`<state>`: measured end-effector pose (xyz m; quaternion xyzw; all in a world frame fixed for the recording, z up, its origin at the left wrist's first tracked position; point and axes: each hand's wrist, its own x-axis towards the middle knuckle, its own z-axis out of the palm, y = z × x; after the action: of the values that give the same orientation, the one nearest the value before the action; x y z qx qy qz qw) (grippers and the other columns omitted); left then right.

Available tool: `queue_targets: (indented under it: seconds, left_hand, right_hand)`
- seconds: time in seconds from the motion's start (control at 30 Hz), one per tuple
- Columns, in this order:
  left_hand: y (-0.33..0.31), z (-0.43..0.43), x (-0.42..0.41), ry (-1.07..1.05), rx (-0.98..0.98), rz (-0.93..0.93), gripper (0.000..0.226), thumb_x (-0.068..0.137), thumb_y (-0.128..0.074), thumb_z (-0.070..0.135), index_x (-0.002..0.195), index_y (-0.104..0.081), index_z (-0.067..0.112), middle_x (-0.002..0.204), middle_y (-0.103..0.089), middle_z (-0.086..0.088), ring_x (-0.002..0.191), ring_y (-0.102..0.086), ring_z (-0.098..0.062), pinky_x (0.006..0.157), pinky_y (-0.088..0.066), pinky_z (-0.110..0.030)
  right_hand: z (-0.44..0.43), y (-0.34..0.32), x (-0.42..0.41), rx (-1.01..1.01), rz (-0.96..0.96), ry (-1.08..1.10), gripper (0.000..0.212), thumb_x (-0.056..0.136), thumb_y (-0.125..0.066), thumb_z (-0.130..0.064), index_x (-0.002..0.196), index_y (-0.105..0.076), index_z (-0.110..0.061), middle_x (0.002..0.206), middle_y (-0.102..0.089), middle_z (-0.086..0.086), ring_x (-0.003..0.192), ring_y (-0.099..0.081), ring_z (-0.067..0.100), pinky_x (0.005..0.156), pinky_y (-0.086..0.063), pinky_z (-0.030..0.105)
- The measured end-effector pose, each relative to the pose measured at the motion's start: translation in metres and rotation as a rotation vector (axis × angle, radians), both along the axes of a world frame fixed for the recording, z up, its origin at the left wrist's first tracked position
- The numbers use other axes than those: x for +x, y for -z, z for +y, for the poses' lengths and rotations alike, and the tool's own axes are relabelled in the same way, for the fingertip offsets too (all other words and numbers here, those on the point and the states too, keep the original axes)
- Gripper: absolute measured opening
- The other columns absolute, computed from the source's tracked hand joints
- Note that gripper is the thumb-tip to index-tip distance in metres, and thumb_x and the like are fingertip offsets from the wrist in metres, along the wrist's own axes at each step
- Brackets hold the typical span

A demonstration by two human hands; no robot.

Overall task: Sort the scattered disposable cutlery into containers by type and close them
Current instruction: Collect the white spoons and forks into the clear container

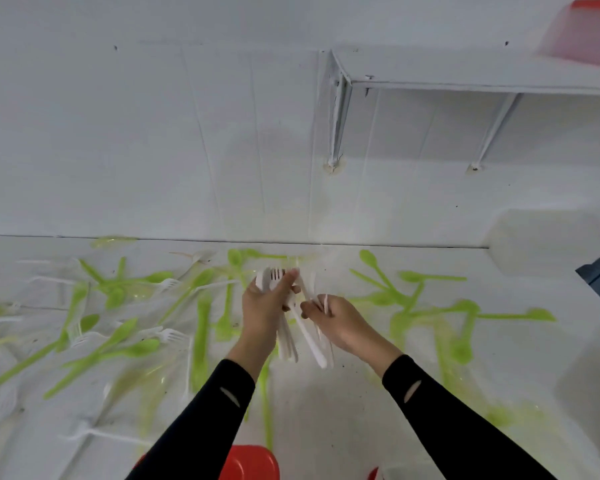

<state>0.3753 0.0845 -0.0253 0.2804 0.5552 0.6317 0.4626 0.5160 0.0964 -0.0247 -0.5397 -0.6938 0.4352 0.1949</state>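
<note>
Now gathering: left hand point(262, 306) grips a bundle of white forks point(287, 348), right hand point(340, 323) pinches more white pieces point(313, 342); next, likely merging them and finding a container.

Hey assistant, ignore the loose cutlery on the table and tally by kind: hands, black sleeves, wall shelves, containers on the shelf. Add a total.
hands: 2, left hand gripping a white cutlery bundle, right hand pinching white cutlery pieces
black sleeves: 2, left sleeve, right sleeve
wall shelves: 1, shelf
containers on the shelf: 1, red-lidded container
total: 6
</note>
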Motion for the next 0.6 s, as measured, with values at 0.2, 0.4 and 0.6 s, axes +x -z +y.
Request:
queue_targets:
  seconds: [0.2, 0.4, 0.6]
  left_hand:
    - [0.044, -0.025, -0.006, -0.240, -0.007, -0.262, 0.021, 0.089, -0.069, 0.005, 0.103, -0.062, -0.009, 0.090, -0.070, -0.018, 0.077, -0.071, -0.022, 0.065, -0.058, -0.029]
    - [0.059, -0.037, -0.013, -0.185, 0.006, -0.525, 0.010, 0.096, -0.056, 0.001, 0.102, -0.058, 0.009, 0.107, -0.067, -0.012, 0.088, -0.071, -0.023, 0.070, -0.060, -0.037]
    - [0.056, -0.037, -0.014, -0.139, 0.047, -0.614, 0.008, 0.100, -0.048, 0.003, 0.096, -0.055, 0.005, 0.104, -0.065, -0.014, 0.084, -0.073, -0.021, 0.066, -0.061, -0.037]
  right_hand:
    - [-0.020, 0.008, 0.008, 0.151, -0.223, 0.035, 0.047, 0.099, -0.044, -0.048, 0.065, -0.038, -0.016, 0.062, -0.050, 0.002, 0.064, -0.050, 0.024, 0.059, -0.037, 0.034]
    - [-0.035, 0.013, 0.003, 0.209, -0.400, -0.159, 0.044, 0.098, -0.043, -0.054, 0.072, -0.049, -0.019, 0.066, -0.051, -0.004, 0.066, -0.052, 0.021, 0.059, -0.036, 0.032]
    - [-0.040, 0.012, -0.003, 0.158, -0.379, -0.185, 0.058, 0.095, -0.041, -0.064, 0.060, -0.028, -0.019, 0.055, -0.033, -0.005, 0.050, -0.033, 0.012, 0.049, -0.023, 0.028]
